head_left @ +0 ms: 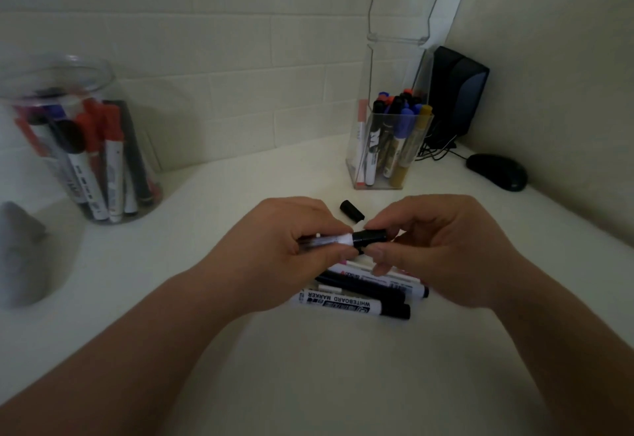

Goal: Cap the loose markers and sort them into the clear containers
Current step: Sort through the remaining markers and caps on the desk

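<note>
White-barrelled marker sat mid-desk, left hand gripping the barrel while right hand pinched its black plastic cap on. Capping step, I'd say. Next it needs dropping in the round clear jar far left or the square clear container far right.
</note>
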Action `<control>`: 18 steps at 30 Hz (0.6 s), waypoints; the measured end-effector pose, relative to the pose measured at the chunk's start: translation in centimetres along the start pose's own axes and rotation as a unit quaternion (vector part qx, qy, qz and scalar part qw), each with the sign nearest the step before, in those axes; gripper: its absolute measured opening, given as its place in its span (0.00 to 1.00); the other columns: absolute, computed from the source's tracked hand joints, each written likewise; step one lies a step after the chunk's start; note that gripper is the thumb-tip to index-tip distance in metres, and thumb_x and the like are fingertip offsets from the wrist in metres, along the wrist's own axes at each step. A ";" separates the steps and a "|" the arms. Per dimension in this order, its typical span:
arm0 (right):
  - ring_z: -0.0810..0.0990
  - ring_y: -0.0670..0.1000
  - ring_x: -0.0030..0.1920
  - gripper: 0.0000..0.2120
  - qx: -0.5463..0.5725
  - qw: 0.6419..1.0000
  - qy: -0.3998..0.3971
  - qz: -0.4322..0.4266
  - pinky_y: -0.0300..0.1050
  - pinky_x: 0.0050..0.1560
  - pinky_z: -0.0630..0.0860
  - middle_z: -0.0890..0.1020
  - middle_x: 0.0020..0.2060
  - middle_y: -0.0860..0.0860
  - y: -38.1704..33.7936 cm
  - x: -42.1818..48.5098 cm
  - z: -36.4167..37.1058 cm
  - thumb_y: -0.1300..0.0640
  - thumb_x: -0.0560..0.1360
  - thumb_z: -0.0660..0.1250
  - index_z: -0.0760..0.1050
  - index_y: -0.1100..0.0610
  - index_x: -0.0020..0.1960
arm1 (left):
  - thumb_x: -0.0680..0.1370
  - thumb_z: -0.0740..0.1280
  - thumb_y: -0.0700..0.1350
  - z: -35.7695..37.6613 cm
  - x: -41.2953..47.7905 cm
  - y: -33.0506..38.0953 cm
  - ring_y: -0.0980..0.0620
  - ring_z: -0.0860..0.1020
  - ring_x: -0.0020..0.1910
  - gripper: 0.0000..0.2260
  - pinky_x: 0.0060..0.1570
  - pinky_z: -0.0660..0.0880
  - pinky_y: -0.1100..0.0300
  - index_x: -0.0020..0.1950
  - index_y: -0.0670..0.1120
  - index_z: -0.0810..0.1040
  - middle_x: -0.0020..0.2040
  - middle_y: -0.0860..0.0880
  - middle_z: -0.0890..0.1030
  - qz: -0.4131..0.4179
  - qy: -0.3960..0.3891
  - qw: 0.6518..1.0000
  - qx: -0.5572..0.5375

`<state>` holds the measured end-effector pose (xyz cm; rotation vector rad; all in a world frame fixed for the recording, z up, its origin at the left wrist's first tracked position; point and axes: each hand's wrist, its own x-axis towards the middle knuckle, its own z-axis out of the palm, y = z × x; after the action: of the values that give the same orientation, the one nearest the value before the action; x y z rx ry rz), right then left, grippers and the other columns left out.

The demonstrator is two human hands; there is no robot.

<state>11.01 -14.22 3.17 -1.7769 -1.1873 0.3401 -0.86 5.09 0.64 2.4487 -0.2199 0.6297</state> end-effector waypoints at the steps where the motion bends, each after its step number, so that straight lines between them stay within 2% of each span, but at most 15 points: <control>1: 0.87 0.51 0.38 0.10 -0.012 1.000 -0.003 -0.008 0.43 0.39 0.84 0.86 0.43 0.52 0.0 -0.1 0.1 0.61 0.69 0.76 0.84 0.52 0.49 | 0.78 0.73 0.46 -0.1 -0.1 -0.1 0.63 0.75 0.37 0.03 0.37 0.64 0.74 0.49 0.53 0.86 0.34 0.64 0.73 0.001 -0.008 1.000 -0.005; 4: 0.86 0.48 0.37 0.09 -0.035 0.999 -0.002 -0.019 0.41 0.38 0.83 0.86 0.42 0.48 -0.3 -0.1 0.3 0.54 0.69 0.74 0.84 0.49 0.49 | 0.78 0.72 0.47 -0.3 -0.2 -0.2 0.64 0.74 0.36 0.03 0.38 0.64 0.73 0.50 0.52 0.85 0.34 0.66 0.72 0.009 -0.014 1.000 -0.007; 7: 0.85 0.50 0.31 0.06 -0.026 1.000 0.001 -0.008 0.43 0.35 0.82 0.86 0.38 0.52 -0.5 0.0 0.4 0.59 0.71 0.74 0.84 0.54 0.48 | 0.78 0.71 0.47 -0.1 -0.1 0.1 0.64 0.74 0.36 0.03 0.38 0.64 0.73 0.48 0.51 0.85 0.34 0.65 0.72 0.017 0.002 1.000 0.001; 10: 0.82 0.54 0.25 0.07 0.060 0.998 0.008 0.026 0.45 0.28 0.79 0.84 0.32 0.57 -0.6 0.1 0.6 0.58 0.71 0.72 0.83 0.61 0.47 | 0.80 0.69 0.47 0.0 0.0 0.4 0.62 0.73 0.36 0.05 0.37 0.66 0.68 0.47 0.49 0.85 0.35 0.59 0.75 0.034 0.019 0.999 0.032; 12: 0.80 0.54 0.24 0.07 0.098 0.993 0.016 0.065 0.44 0.25 0.77 0.83 0.30 0.57 -0.7 0.2 0.9 0.58 0.71 0.72 0.83 0.61 0.46 | 0.80 0.69 0.46 0.1 0.0 0.4 0.61 0.73 0.36 0.06 0.38 0.69 0.66 0.49 0.48 0.85 0.37 0.56 0.78 0.047 0.030 0.997 0.047; 15: 0.78 0.52 0.23 0.03 0.118 0.987 0.016 0.106 0.42 0.25 0.76 0.82 0.28 0.57 -0.9 0.5 1.4 0.62 0.75 0.71 0.82 0.61 0.43 | 0.80 0.68 0.45 0.3 -0.2 0.3 0.57 0.76 0.38 0.07 0.39 0.75 0.59 0.52 0.46 0.85 0.39 0.53 0.81 0.059 0.038 0.995 0.072; 18: 0.75 0.51 0.22 0.05 0.159 0.974 0.030 0.155 0.40 0.22 0.73 0.81 0.27 0.58 -0.8 0.7 1.8 0.64 0.76 0.70 0.82 0.63 0.41 | 0.80 0.68 0.46 0.7 -0.3 0.0 0.55 0.76 0.37 0.07 0.38 0.75 0.56 0.51 0.46 0.85 0.39 0.52 0.81 0.062 0.038 0.993 0.089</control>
<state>9.75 -12.61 3.03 -1.6714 -0.7599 0.6197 -0.85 4.68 0.06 2.5903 -0.2984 0.8277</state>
